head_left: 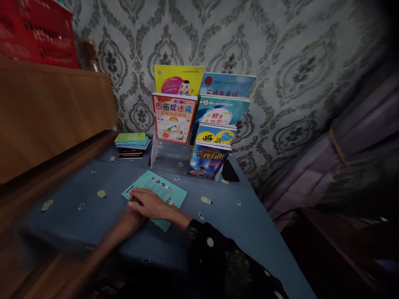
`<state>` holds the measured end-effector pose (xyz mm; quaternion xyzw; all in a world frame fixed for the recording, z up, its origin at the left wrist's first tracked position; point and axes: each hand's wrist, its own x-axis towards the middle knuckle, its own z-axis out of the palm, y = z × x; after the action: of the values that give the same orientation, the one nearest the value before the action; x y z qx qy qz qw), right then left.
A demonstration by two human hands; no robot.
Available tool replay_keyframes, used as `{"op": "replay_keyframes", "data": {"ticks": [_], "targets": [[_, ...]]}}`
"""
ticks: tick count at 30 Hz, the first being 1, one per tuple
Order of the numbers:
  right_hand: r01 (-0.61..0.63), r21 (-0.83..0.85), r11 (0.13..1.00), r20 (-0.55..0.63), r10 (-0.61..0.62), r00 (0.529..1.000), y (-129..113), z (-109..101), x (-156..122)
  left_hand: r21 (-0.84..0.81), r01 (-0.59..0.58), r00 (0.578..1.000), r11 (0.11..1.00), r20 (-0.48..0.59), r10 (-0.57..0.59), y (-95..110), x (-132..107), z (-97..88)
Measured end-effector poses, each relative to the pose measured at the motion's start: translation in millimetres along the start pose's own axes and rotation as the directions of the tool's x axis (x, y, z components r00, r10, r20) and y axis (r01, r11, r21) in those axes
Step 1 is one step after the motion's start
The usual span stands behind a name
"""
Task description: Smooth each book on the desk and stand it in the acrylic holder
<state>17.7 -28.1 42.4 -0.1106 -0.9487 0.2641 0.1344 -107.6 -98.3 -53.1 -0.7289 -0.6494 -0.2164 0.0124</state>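
Right hand (150, 204) rests uncurled over left hand (133, 215) (grip hidden, can't tell); nudge could slide book (177, 192) beneath.

A teal book (174, 194) lies flat on blue cloth (245, 224).

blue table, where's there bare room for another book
Bare cloth shows on the left, between the book stack and the near edge, and on the right, between the rack and the black sleeve. Crowded: the back, around stack and rack, and the middle, where the right hand lies over the left hand at the teal book.
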Motion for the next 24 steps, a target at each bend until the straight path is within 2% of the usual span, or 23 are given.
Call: {"op": "replay_keyframes", "data": {"ticks": [2, 3, 6, 9, 11, 17, 24], "targets": [[0.038, -0.034, 0.999, 0.133, -0.033, 0.991, 17.1, 7.4, 27.7, -0.031, 0.039, 0.999, 0.999, 0.020, -0.039, 2.6, -1.1, -2.0], [0.028, -0.063, 0.998, 0.159, -0.018, 0.987, 27.1, 10.2, 38.2, -0.029, 0.034, 0.999, 0.999, 0.044, -0.033, 4.0, -1.3, -3.9], [-0.067, -0.145, 0.987, 0.118, 0.085, 0.989, 60.3, 10.9, 55.2, 0.026, -0.042, 0.994, 0.999, 0.106, 0.039, 6.9, -1.0, -10.6], [-0.139, -0.198, 0.970, 0.043, 0.151, 0.988, 88.5, 2.1, 54.7, 0.074, -0.092, 0.988, 0.993, 0.130, 0.082, 5.5, -1.5, -14.7], [-0.161, -0.206, 0.965, 0.014, 0.167, 0.986, 99.0, -4.3, 49.7, 0.085, -0.120, 0.983, 0.989, 0.146, 0.107, 3.1, -2.8, -15.2], [-0.182, -0.205, 0.962, -0.005, 0.185, 0.983, 99.2, -10.7, 36.3, 0.069, -0.205, 0.970, 0.976, 0.149, 0.193, 2.8, -12.3, -12.2], [-0.261, -0.223, 0.939, -0.056, 0.255, 0.965, 90.9, -7.8, 8.6, 0.059, -0.213, 0.962, 0.975, 0.189, 0.199, 20.0, -27.7, -12.6]]}}
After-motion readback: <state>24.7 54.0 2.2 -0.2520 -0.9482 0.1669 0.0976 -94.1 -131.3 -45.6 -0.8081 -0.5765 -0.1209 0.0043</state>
